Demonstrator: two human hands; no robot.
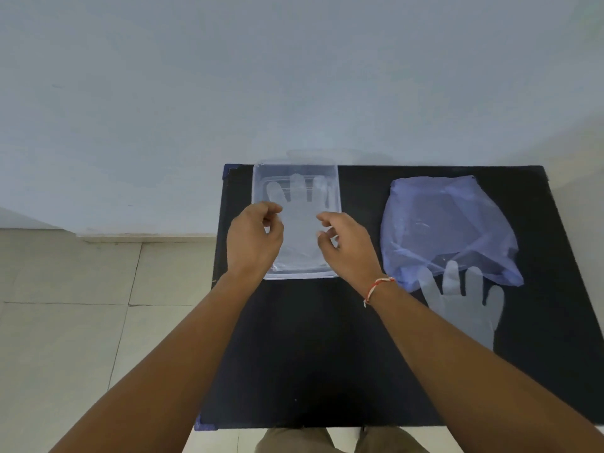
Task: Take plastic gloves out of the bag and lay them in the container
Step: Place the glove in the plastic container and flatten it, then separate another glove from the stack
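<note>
Both hands, left [253, 237] and right [340, 243], pinch the glove's [299, 230] edges, probably to lay it flat in the container [333, 181].

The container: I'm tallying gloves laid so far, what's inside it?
One clear plastic glove lies flat in the container, fingers pointing away. Both hands cover its sides, and more gloves beneath it can't be ruled out.

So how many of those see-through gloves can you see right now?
2. One glove lies flat in the clear container, between both hands. The other glove lies on the black table, fingers at the blue bag. More may be hidden inside the bag.
</note>
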